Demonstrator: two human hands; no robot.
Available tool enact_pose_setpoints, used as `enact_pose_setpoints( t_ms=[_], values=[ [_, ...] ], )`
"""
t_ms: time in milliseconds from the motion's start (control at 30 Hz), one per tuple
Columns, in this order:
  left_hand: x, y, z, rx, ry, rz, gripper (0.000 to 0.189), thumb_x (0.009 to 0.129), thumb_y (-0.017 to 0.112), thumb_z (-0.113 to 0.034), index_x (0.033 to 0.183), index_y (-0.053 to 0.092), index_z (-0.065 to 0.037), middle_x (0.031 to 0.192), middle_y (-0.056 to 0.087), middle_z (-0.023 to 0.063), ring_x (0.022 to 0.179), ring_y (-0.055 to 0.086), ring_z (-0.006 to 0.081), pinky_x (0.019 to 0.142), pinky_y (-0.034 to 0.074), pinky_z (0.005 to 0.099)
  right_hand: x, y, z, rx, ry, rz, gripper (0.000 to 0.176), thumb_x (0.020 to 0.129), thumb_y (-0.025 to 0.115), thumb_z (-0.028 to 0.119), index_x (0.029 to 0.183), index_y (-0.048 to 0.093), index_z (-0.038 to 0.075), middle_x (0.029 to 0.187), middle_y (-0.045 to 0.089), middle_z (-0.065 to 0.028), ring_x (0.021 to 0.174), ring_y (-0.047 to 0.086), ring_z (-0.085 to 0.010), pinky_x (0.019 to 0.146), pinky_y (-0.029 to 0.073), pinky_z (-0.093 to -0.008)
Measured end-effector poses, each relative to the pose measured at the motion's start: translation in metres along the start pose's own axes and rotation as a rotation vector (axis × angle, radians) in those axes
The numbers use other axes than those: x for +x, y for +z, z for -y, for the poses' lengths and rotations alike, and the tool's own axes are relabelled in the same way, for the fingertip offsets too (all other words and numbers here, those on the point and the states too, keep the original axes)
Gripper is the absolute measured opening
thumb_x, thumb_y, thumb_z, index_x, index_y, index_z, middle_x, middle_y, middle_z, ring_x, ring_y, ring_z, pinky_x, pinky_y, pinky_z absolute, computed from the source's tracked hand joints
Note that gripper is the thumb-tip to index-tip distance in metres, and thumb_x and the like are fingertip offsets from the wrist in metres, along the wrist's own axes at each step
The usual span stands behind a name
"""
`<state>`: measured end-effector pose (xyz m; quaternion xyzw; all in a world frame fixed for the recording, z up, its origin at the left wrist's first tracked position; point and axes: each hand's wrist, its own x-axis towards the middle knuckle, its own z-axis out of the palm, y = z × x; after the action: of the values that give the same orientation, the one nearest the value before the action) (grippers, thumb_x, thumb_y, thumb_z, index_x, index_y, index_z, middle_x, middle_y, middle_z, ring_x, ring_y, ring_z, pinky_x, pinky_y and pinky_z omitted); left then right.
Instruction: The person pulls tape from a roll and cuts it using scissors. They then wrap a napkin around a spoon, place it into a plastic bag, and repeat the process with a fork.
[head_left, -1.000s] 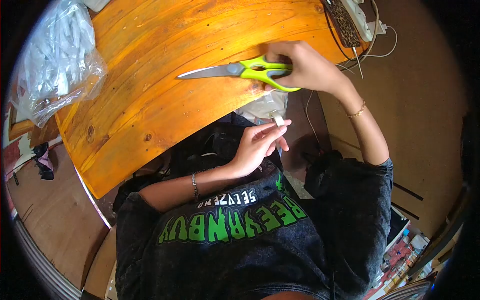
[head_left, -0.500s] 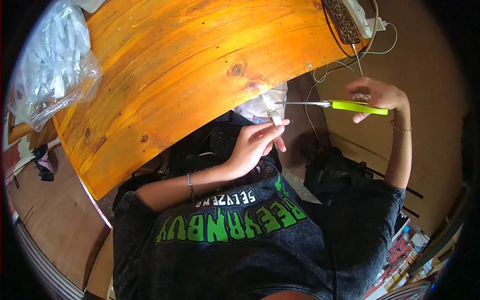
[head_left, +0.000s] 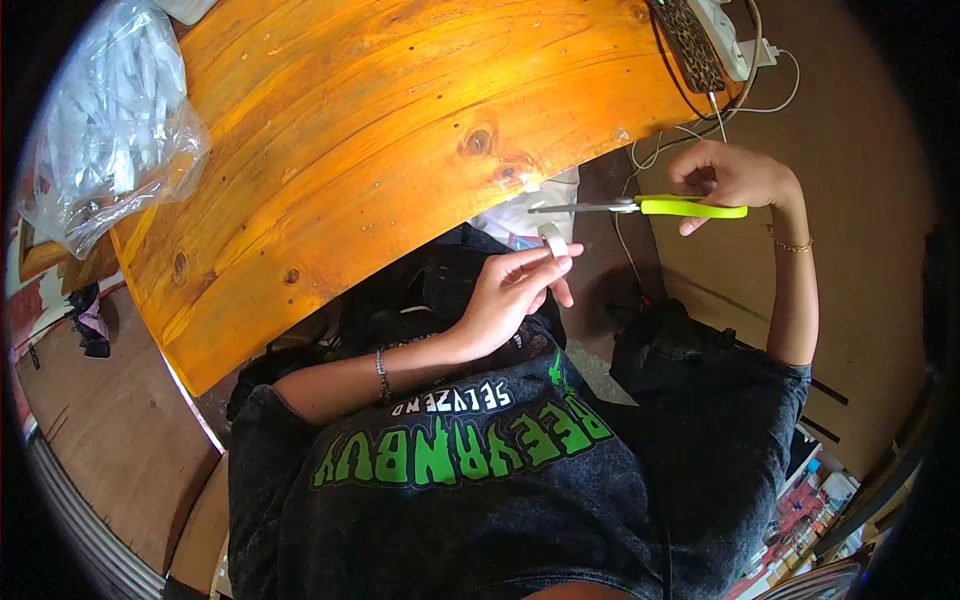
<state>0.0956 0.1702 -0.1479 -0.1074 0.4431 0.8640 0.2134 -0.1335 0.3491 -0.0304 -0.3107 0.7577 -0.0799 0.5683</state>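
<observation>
My left hand (head_left: 515, 295) is closed on a small roll of tape (head_left: 553, 240), pinched near the fingertips just below the table edge. In my right hand (head_left: 735, 178) is a pair of scissors (head_left: 690, 207) with yellow-green handles. Its blades point left and look closed, lying between the tape roll and the table edge. A short pale bit of tape (head_left: 530, 187) seems to cling to the edge of the wooden table (head_left: 380, 130). Behind the blades a whitish bag (head_left: 505, 222) partly shows below the table.
A clear plastic bag of pale strips (head_left: 120, 130) rests on the table's left end. A leopard-print phone (head_left: 688, 45) lies at the right corner beside a white power strip (head_left: 722, 35) and several cables. Dark bags (head_left: 655, 345) sit under the table.
The scissors have moved left with my right hand, and their blades now pass where the tape stretched between table edge and roll. That stretch no longer shows joined. My left hand has barely moved.
</observation>
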Motion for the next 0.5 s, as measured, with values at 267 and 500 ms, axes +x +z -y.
enact_pose_setpoints(
  t_ms=[267,500],
  values=[
    [-0.012,0.002,0.002,0.436,0.152,0.152,0.026,0.090,0.053,-0.010,0.113,0.058,-0.001,0.064,0.059,0.0009,0.056,0.047,0.0023,0.051,0.037,0.0200,-0.017,0.005,-0.032,-0.003,0.063,-0.081,0.034,0.062,0.081,0.021,0.065,0.052,0.004,0.055,0.045,0.0036,0.050,0.037,-0.0051,0.046,0.030,-0.0247],
    [-0.012,0.005,-0.009,0.815,0.564,0.154,0.018,0.082,0.060,-0.005,0.098,0.062,0.001,0.070,0.062,0.0066,0.061,0.062,0.0171,0.057,0.047,0.0288,-0.013,0.047,0.021,0.635,-0.240,-0.246,0.020,0.069,0.074,0.001,0.075,0.055,0.001,0.075,0.064,-0.0038,0.070,0.062,-0.0092,0.063,0.050,-0.0211]
  ],
)
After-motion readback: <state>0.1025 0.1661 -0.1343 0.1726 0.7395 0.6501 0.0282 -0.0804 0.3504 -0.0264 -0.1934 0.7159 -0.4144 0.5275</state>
